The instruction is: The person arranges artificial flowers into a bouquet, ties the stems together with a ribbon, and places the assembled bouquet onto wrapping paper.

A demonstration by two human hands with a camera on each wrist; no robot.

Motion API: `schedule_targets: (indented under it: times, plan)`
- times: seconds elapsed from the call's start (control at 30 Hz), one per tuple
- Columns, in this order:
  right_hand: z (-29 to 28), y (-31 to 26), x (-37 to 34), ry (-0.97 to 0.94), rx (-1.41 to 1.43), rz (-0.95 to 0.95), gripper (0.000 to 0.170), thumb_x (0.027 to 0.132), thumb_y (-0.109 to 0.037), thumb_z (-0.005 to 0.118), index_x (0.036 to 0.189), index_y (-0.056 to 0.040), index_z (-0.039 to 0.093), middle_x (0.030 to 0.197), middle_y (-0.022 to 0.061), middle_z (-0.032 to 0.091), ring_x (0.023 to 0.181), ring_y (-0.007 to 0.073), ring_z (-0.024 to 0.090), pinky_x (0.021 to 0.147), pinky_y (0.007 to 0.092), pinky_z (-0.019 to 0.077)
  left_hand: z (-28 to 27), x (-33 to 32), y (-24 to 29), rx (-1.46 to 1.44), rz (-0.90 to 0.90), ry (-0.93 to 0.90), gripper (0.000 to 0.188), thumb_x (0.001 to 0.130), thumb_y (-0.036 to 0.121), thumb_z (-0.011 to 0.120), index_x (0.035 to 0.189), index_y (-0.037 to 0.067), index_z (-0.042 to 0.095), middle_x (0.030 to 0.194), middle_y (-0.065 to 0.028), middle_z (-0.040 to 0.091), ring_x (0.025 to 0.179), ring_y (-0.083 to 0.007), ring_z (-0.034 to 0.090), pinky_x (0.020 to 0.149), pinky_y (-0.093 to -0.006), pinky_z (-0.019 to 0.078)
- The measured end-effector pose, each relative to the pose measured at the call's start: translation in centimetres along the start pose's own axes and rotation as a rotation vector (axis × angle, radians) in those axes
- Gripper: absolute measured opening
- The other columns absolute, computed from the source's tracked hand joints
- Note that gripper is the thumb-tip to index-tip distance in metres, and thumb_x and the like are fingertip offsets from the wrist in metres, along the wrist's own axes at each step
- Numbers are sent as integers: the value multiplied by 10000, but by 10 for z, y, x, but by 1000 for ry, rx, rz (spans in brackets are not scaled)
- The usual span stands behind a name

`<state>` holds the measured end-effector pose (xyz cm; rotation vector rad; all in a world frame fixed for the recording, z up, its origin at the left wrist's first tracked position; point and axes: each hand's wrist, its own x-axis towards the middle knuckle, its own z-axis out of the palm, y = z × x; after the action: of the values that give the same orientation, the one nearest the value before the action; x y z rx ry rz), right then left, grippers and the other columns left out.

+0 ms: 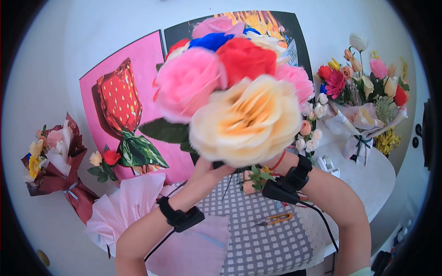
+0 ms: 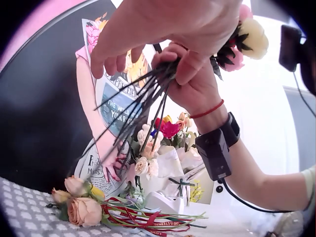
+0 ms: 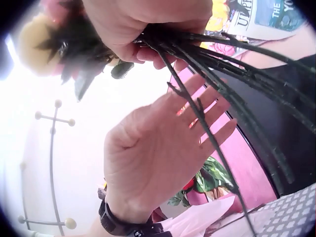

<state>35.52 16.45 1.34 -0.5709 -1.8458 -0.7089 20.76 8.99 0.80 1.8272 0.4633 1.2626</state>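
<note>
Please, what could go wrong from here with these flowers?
The stems are gripped only by the right hand, so the bouquet might shift if that hold loosens. One stem splays from the rest and could snag on the left hand. The snips lie on the cloth; a lowered bouquet might touch them.

- From my head view I see a pink poster (image 1: pixel 133 106) of a strawberry-patterned wrap, beside a dark poster (image 2: pixel 49 98); both stand before the pale wall (image 1: pixel 55 69);
- to the left I have a bouquet in burgundy paper (image 1: pixel 71 172); to the right, a mixed bouquet in pale wrapping (image 1: pixel 363 101);
- pink sheets (image 1: pixel 131 204) spread over the worktop (image 1: pixel 375 168); a grey-and-white patterned cloth (image 1: pixel 258 248) lies there too, with orange-handled snips (image 1: pixel 279 218) on it;
- my left wrist view shows peach roses (image 2: pixel 85 211) beside red ribbons (image 2: pixel 148 219);
- my right wrist view catches a knobbed stand (image 3: pixel 53 148).
</note>
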Motion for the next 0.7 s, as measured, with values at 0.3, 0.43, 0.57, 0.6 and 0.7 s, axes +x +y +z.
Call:
schedule_targets:
  times: [0.3, 0.43, 0.57, 0.6, 0.7]
  plan:
    - [-98, -36, 13, -207, 556, 202, 364, 639, -104, 648, 982, -41, 541, 795, 178, 567, 723, 360, 550, 603, 383, 439, -83, -8, 69, 76, 600, 278, 607, 884, 447, 309, 1341, 55, 227, 1378, -125, 251, 1270, -231, 247, 1026, -374, 188]
    - [-104, -53, 4, -309, 142, 93, 209, 585, -20, 630, 777, -28, 548, 615, 171, 535, 613, 380, 527, 518, 430, 399, -70, -28, 77, 277, 612, 166, 673, 875, 513, 287, 1361, 56, 192, 1399, -117, 225, 1286, -236, 223, 1046, -383, 144]
    - [-97, -71, 5, -375, 51, 74, 261, 577, 26, 567, 830, -37, 550, 670, 153, 555, 640, 369, 545, 515, 423, 420, -44, -45, 65, 122, 359, 115, 807, 824, 617, 340, 1376, 80, 99, 1393, -115, 201, 1235, -244, 323, 993, -386, 309]
    - [-95, -76, 6, -427, 1, 60, 286, 583, 13, 574, 862, -40, 540, 681, 137, 558, 631, 345, 556, 517, 412, 428, -45, -49, 59, 121, 354, 126, 807, 824, 617, 340, 1376, 80, 99, 1393, -115, 201, 1235, -244, 323, 993, -386, 309]
    - [-90, -86, 5, -508, -105, 37, 357, 595, -22, 590, 943, -47, 517, 692, 105, 556, 613, 298, 572, 523, 389, 439, -52, -55, 41, -68, 299, 66, 839, 801, 630, 373, 1381, 110, 63, 1375, -104, 221, 1218, -240, 343, 992, -380, 315]
